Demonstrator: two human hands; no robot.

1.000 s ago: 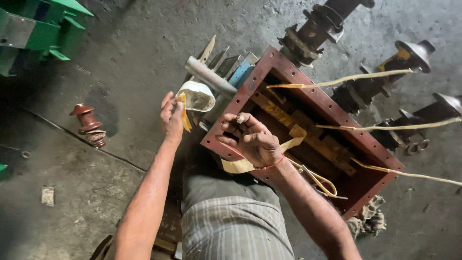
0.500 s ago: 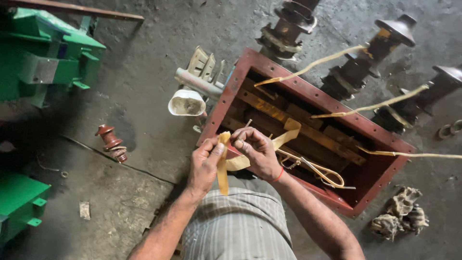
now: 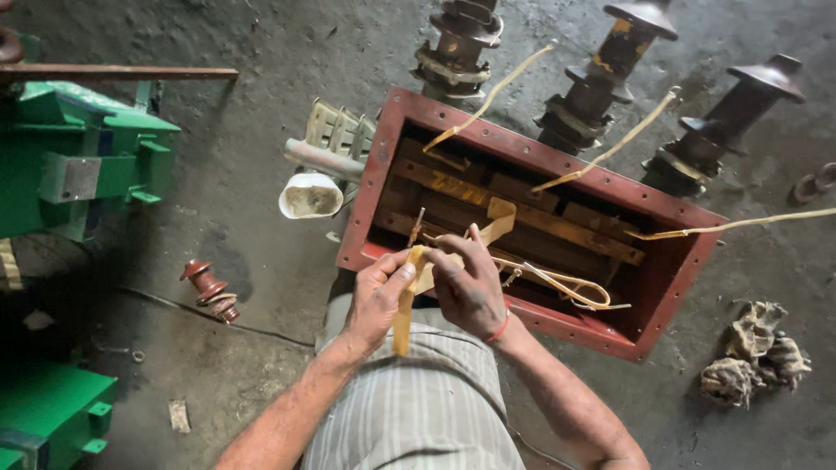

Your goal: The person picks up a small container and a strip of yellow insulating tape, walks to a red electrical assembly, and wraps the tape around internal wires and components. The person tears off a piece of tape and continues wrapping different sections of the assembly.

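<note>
My left hand [image 3: 376,296] and my right hand [image 3: 470,283] meet over the near rim of a red rectangular metal tank [image 3: 373,165]. Both pinch a yellow tape strip [image 3: 404,318]; its loose end hangs down from my left hand, and another length runs up from my right hand into the tank. Inside the tank lie brown wooden bars [image 3: 557,224] and looped yellow leads [image 3: 575,287]. Three dark ribbed insulators [image 3: 610,61] stand along the tank's far side, with yellow-wrapped leads [image 3: 488,96] reaching to them.
A white cup-like container [image 3: 311,196] and a grey finned part [image 3: 335,139] sit left of the tank. A small red insulator [image 3: 209,289] lies on the floor. Green metal frames [image 3: 78,157] stand at the left. Crumpled rags [image 3: 753,357] lie at the right.
My left hand came away from the white container to join the right hand at the tape. The hands have shifted slightly, and the tape's end now hangs from the left hand.
</note>
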